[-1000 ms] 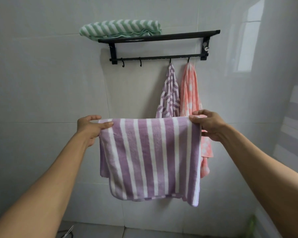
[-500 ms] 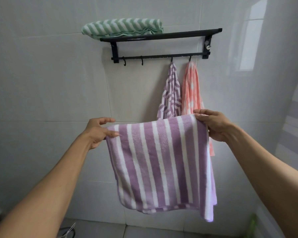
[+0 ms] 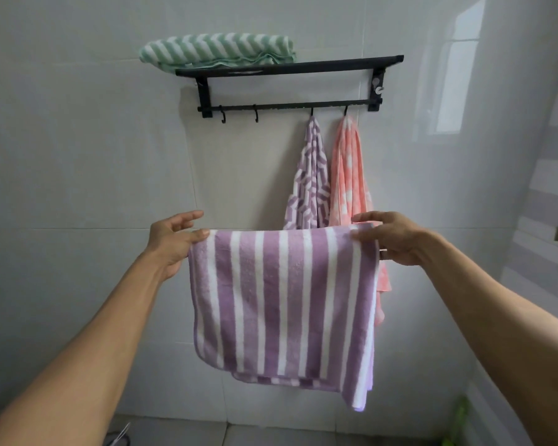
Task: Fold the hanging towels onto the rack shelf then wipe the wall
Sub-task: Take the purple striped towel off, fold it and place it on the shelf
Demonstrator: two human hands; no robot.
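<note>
A purple and white striped towel (image 3: 284, 304) hangs doubled over in front of me. My left hand (image 3: 171, 239) pinches its top left corner and my right hand (image 3: 390, 238) pinches its top right corner. Above on the wall is a black rack (image 3: 290, 67) with a shelf and a hook bar. A folded green and white towel (image 3: 218, 51) lies on the left end of the shelf. A purple patterned towel (image 3: 308, 181) and a pink towel (image 3: 350, 181) hang from the two right hooks.
The white tiled wall (image 3: 78, 188) fills the view, with a second tiled wall (image 3: 529, 156) at the right. Two bare hooks (image 3: 239, 112) hang on the left of the bar. Something green (image 3: 458, 420) stands low at the right.
The striped towel's top edge has levelled out and hangs straighter between my hands. My hands have shifted slightly along its corners.
</note>
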